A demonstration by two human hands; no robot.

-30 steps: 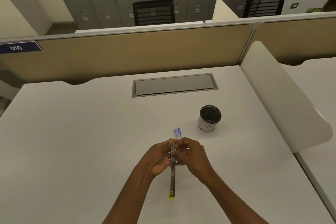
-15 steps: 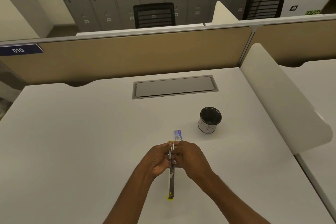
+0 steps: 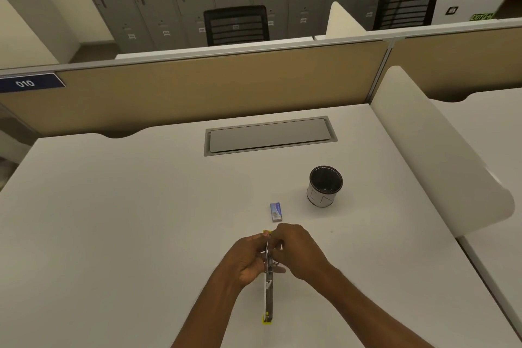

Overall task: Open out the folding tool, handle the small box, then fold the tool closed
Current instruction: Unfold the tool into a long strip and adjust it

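A long, thin metal folding tool (image 3: 268,295) with yellow ends lies opened out in a straight line over the desk, one end toward me, the other between my hands. My left hand (image 3: 246,260) grips its far half from the left. My right hand (image 3: 296,251) pinches the same part from the right, fingers closed on the metal near the hinge. The small blue and white box (image 3: 276,211) lies flat on the desk just beyond my hands, untouched.
A black-lined white cup (image 3: 324,186) stands upright to the right of the box. A grey cable hatch (image 3: 269,135) is set into the white desk (image 3: 113,220). A tan partition (image 3: 197,87) closes the back, a white divider (image 3: 440,155) the right side.
Both hands stay on the tool's far half with small finger shifts. The view has tilted down slightly. The box and the cup have not moved.
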